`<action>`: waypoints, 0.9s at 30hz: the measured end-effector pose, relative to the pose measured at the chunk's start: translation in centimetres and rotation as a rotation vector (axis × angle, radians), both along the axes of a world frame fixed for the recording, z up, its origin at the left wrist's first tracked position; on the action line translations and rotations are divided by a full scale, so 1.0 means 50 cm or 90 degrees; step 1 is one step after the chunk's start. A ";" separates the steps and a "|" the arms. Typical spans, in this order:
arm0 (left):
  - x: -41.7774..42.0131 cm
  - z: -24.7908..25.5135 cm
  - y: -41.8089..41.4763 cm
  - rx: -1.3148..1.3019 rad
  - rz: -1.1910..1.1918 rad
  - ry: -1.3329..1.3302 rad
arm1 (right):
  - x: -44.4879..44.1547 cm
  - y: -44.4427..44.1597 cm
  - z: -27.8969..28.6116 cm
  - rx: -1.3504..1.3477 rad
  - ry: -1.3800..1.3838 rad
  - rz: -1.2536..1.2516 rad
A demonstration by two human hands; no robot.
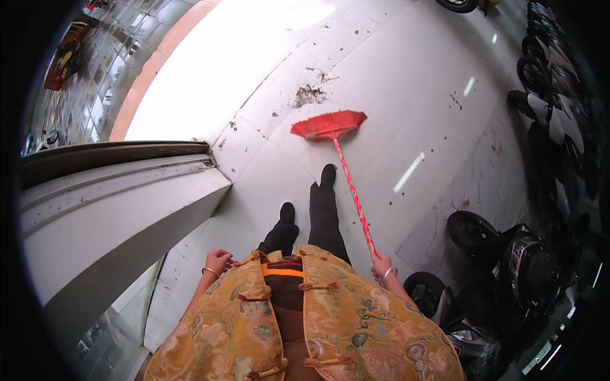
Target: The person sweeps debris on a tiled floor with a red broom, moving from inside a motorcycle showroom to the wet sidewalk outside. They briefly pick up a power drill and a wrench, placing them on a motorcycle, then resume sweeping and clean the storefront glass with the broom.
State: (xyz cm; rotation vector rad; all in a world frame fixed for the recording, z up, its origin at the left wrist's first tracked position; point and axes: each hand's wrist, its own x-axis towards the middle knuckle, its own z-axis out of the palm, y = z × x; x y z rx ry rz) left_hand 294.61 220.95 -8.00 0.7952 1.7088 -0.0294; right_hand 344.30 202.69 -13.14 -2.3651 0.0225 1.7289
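Note:
My right hand (pixel 381 267) is closed around the upper end of a broom's patterned red handle (pixel 352 190), beside my right hip. The handle slants forward and left to a broad broom head with red bristles (pixel 329 125), which rests on the white tiled floor ahead of my feet. Just beyond the bristles lies a patch of dark dirt (pixel 309 95), with small specks scattered around it. My left hand (pixel 219 263) hangs by my left side with its fingers loosely curled; nothing shows in it.
A white pillar or wall end (pixel 143 200) stands close on my left. Parked motorcycles (pixel 529 271) line the right side, one near my right hand. Beyond a pinkish threshold strip (pixel 143 85), wet outdoor paving (pixel 114 57) shows at upper left.

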 end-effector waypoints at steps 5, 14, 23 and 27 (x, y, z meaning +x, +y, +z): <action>0.120 0.049 0.049 -0.022 0.074 0.048 | 0.191 0.439 -0.062 0.065 0.002 0.164; 0.303 0.056 0.154 -0.050 0.213 -0.024 | 0.271 0.525 -0.016 0.155 0.021 0.194; 0.336 0.049 0.167 -0.029 0.166 0.000 | 0.312 0.316 -0.010 0.095 0.006 0.214; 0.330 0.056 0.183 0.000 0.177 0.008 | 0.261 0.567 -0.075 0.075 0.038 0.231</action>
